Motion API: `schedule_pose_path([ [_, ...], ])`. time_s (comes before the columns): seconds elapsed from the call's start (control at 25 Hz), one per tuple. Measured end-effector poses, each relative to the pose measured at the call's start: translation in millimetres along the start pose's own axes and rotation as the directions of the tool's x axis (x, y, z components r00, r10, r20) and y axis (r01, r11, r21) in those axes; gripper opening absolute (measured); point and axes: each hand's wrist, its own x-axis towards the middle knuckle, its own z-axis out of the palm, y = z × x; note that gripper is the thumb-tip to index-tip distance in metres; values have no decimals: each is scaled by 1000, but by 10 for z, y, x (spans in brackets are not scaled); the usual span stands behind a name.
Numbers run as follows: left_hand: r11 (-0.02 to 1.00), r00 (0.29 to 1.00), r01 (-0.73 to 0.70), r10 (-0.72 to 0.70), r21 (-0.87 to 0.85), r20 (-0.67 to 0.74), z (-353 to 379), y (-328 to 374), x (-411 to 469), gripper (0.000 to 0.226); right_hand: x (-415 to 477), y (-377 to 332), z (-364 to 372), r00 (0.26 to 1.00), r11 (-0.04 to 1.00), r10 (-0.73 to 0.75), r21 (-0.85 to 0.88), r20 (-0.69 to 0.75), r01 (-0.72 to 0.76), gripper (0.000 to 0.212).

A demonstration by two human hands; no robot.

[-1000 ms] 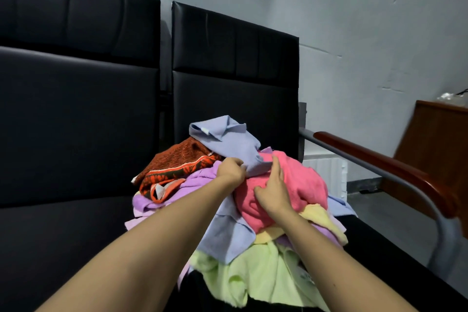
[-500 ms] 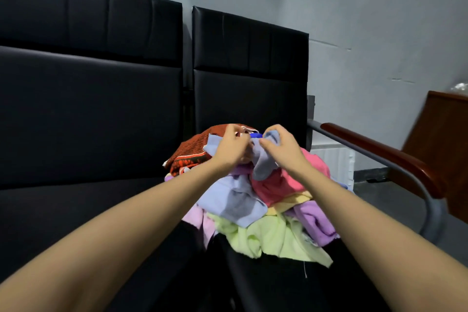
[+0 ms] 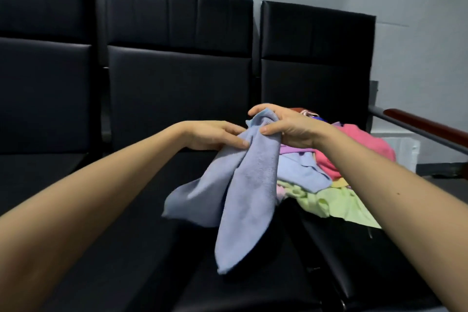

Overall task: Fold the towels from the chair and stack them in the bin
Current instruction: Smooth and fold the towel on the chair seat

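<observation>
Over the black padded seat (image 3: 126, 210) left of the heaped pile of coloured towels (image 3: 359, 157), holding up the soft periwinkle-blue microfibre towel (image 3: 248, 185), clenched at its top corner in the right hand (image 3: 291, 129) and pinched alongside by the left hand (image 3: 215, 134), likely seeking an edge to spread for folding.

Left hand (image 3: 215, 134) and right hand (image 3: 286, 126) bare, forearms bare to frame edge. Small dark mole (image 3: 398, 194) on right forearm (image 3: 379, 185). Nails (image 3: 263, 130) short, plain.
</observation>
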Motion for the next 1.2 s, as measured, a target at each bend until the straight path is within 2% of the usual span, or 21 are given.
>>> schedule_pose_path([
  [0.08, 992, 999, 51, -49, 118, -20, -12, -112, -219, 19, 68, -15, 224, 997, 968, 44, -249, 59, -28, 35],
  [0.16, 982, 994, 89, -75, 165, -84, -82, -245, -440, 12, 160, -2, 457, 992, 852, 98, -522, 78, -42, 27],
  [0.28, 992, 973, 113, -99, 52, -208, -218, -439, -766, 12, 331, 30, 682, 994, 684, 82, -721, -73, -109, 18],
  [0.36, 993, 957, 116, -118, -23, -266, -299, -556, -1016, 21, 460, 30, 844, 993, 647, 73, -754, -91, -117, 8],
  [0.44, 977, 943, 189, -209, -101, -260, -363, -636, -1239, 15, 568, -1, 993, 994, 582, 63, -806, -84, -105, 14],
  [0.48, 965, 932, 242, -261, -105, -252, -415, -664, -1342, 23, 612, -32, 1070, 996, 570, 47, -817, -80, -92, 17],
  [0.56, 923, 889, 382, -379, -40, -255, -551, -706, -1477, 36, 665, -90, 1165, 998, 680, 42, -730, -53, -67, 14],
  [0.64, 847, 826, 526, -489, 74, -281, -663, -714, -1565, 35, 670, -159, 1203, 995, 826, 103, -558, 4, -84, 15],
  [0.72, 786, 778, 594, -509, 168, -368, -763, -753, -1633, 29, 678, -174, 1207, 987, 850, 157, -512, 21, -124, 14],
  [0.8, 782, 765, 597, -489, 177, -419, -820, -801, -1686, 28, 716, -132, 1171, 984, 733, 175, -663, -34, -153, 17],
  [0.88, 804, 774, 586, -518, 104, -364, -833, -834, -1718, 31, 738, -94, 1114, 978, 591, 198, -787, -73, -178, 16],
  [0.92, 807, 777, 589, -550, 46, -306, -838, -860, -1718, 31, 742, -78, 1085, 973, 562, 218, -805, -80, -192, 14],
  [1.0, 791, 765, 612, -595, -10, -248, -844, -914, -1674, 29, 746, -51, 1042, 957, 576, 272, -780, -101, -246, 12],
  [1.08, 745, 737, 643, -541, 175, -406, -911, -956, -1595, 29, 790, -19, 979, 959, 574, 245, -776, -141, -261, 18],
  [1.16, 622, 689, 676, -341, 396, -640, -1004, -905, -1520, 20, 894, 1, 827, 974, 465, 74, -857, -213, -222, 26],
  [1.2, 594, 646, 686, -231, 420, -728, -1058, -848, -1499, 14, 948, -29, 743, 960, 399, -25, -883, -280, -247, 25],
])
